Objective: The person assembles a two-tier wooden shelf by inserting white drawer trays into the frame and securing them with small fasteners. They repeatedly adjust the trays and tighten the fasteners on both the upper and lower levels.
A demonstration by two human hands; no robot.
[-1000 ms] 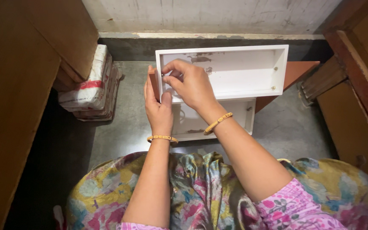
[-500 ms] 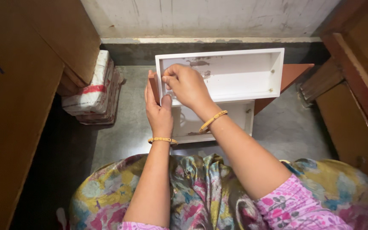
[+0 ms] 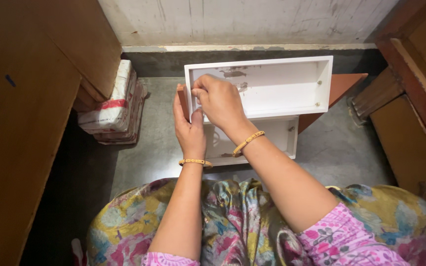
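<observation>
Grey floor (image 3: 341, 148) by a pale wall, white tray (image 3: 272, 88) upright on it, left hand (image 3: 189, 130) gripping its left edge, right hand (image 3: 220, 101) pinched at the top-left corner, wrapped bundle (image 3: 117, 106) left of tray.

Folded sacks (image 3: 114, 106) (stacked) lie beside a wooden cabinet (image 3: 30, 113).

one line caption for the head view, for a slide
Seated person's left hand and right hand work at the left end of a white open box on a grey floor.
</observation>
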